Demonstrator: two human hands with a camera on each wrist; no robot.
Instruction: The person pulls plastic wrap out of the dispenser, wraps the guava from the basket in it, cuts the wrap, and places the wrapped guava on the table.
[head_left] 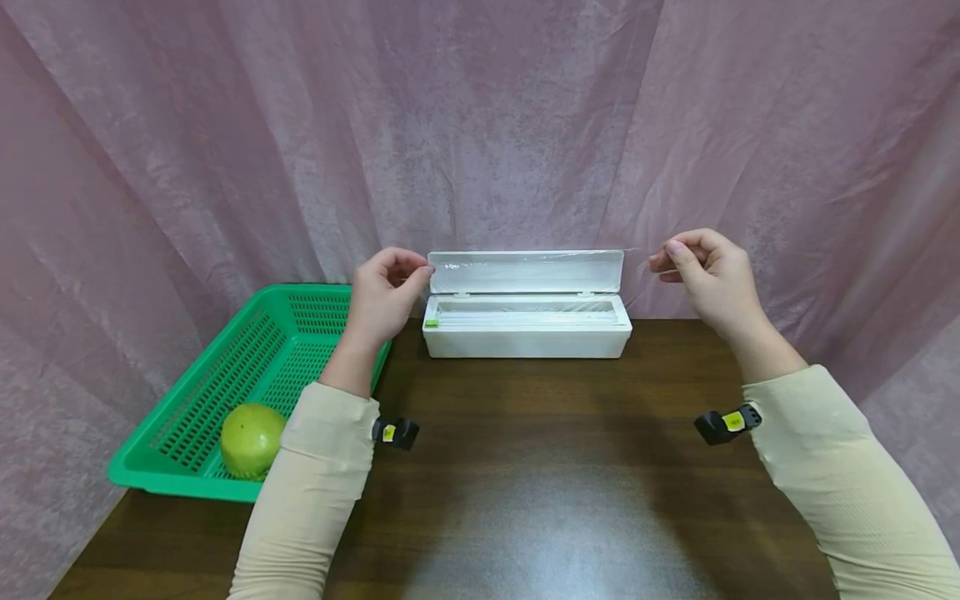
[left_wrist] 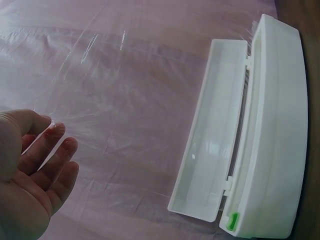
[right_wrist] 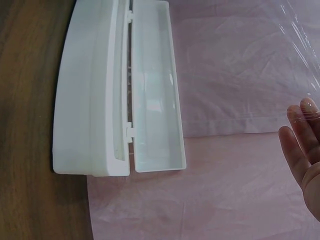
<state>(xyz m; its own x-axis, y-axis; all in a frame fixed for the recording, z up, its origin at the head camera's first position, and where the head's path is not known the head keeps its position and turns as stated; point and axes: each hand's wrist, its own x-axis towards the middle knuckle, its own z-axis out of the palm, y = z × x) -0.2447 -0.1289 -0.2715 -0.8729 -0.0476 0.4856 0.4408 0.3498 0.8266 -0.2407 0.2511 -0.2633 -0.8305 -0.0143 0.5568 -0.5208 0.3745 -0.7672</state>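
Observation:
A sheet of clear cling film (left_wrist: 90, 47) stretches between the two hands, showing mostly as shiny streaks. One edge is pinched between thumb and fingertips of my left hand (head_left: 382, 292), raised by the left end of the white cling film dispenser (head_left: 525, 343). Off to the dispenser's right, my right hand (head_left: 708, 275) pinches the film's other side; its thumb is out of sight in the right wrist view. The dispenser's lid (head_left: 525, 273) stands up on its hinges, and a green slider (left_wrist: 233, 221) sits at its left end.
At the left, a green plastic basket (head_left: 187, 486) holds a round green fruit (head_left: 252, 442), with my left forearm over its right side. A pink curtain (head_left: 487, 125) hangs behind the dispenser. Brown wooden table (head_left: 540, 450) lies in front.

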